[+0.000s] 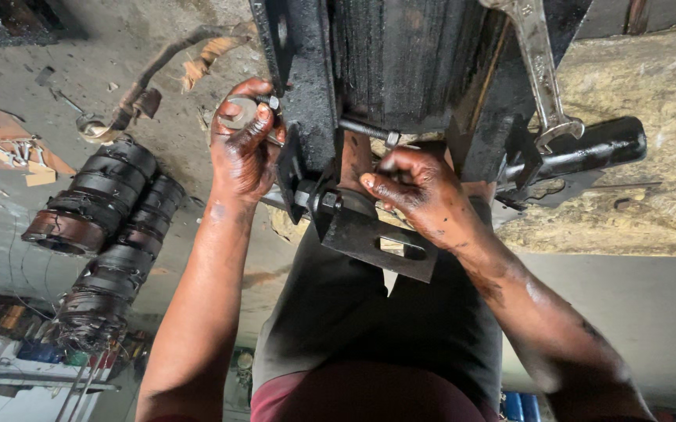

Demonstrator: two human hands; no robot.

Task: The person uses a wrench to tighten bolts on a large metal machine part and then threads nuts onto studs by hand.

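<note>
Fingers of left hand [242, 152] pinch a washer [238, 116] at the bolt [363, 130]. Right hand [420, 191] grips the bolt's nut end. Fitting step; next likely needs the wrench [539, 70].

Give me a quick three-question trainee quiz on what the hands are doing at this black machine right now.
1. True or false: the left hand holds a round washer at the end of the long bolt.
2. Which tool leans on the black machine at upper right? A) hammer B) spanner C) screwdriver
3. Fill in: the right hand grips near the bolt's other end, just above a black metal ______ with a slot.

Key:
1. True
2. B
3. bracket
</note>
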